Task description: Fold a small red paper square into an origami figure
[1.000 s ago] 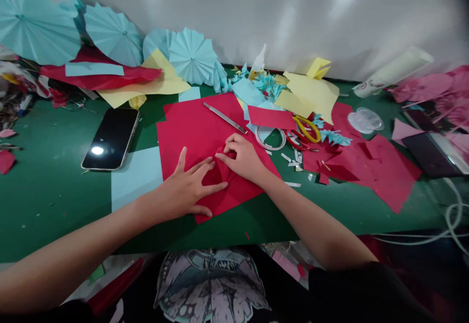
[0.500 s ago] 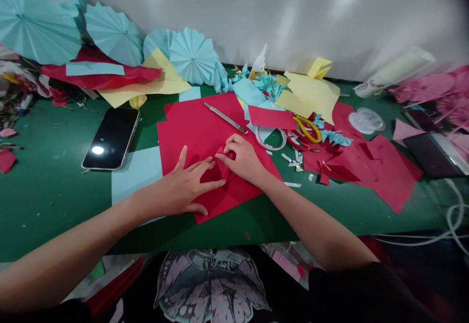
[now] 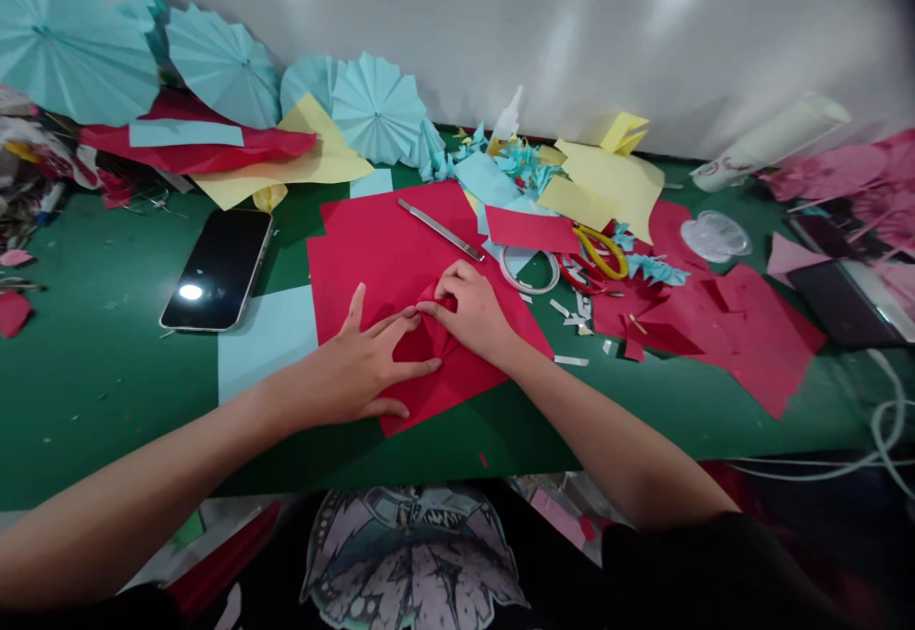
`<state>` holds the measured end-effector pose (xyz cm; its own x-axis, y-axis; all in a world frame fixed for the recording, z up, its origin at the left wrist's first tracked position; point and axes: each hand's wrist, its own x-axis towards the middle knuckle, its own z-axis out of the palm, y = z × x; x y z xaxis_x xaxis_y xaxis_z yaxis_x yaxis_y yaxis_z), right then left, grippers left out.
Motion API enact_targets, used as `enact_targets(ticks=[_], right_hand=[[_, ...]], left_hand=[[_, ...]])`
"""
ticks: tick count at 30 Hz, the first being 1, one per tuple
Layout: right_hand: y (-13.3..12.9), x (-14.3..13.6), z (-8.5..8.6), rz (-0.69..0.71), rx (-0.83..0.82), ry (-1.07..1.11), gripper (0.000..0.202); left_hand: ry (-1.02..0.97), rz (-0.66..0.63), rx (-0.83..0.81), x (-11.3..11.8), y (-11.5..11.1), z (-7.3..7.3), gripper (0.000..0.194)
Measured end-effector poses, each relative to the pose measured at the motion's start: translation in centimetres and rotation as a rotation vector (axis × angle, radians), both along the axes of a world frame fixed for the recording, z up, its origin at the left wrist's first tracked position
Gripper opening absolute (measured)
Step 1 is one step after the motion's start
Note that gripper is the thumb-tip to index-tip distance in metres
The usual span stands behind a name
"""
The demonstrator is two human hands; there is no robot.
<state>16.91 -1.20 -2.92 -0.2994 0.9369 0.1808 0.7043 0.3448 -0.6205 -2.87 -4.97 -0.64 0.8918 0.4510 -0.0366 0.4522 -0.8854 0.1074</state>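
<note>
Red paper sheets (image 3: 372, 268) lie flat in front of me. My left hand (image 3: 364, 363) rests on them with its fingers spread, the fingertips touching a small folded red paper (image 3: 437, 333). Thumb and fingers of my right hand (image 3: 472, 311) pinch the upper part of that folded paper from the right; its far side is partly hidden under the fingers. Just beyond my hands, a slim metal craft knife (image 3: 439, 230) lies diagonally on the sheets. A light blue sheet (image 3: 264, 335) sticks out beneath the red paper on the left.
A phone (image 3: 218, 270) lies to the left. On the right are a roll of tape (image 3: 529, 271), yellow-and-red-handled scissors (image 3: 600, 252) and red scraps (image 3: 764, 335). Pleated blue paper fans (image 3: 377, 115) and a glue bottle (image 3: 506, 120) stand along the wall.
Hardly anything differs. My right fingers have shifted very slightly left on the folded red paper, while my left hand stays nearly still.
</note>
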Motion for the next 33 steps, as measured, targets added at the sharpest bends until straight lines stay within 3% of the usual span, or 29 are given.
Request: enact_targets(ticks=[17, 33], right_hand=[[-0.02, -0.18, -0.25, -0.034, -0.013, -0.086, 0.052], [0.03, -0.19, -0.60, -0.022, 0.021, -0.108, 0.054]], left_hand=[[-0.040, -0.015, 0.097, 0.66, -0.65, 0.28, 0.046], [-0.077, -0.050, 0.072, 0.66, -0.60, -0.31, 0.042]])
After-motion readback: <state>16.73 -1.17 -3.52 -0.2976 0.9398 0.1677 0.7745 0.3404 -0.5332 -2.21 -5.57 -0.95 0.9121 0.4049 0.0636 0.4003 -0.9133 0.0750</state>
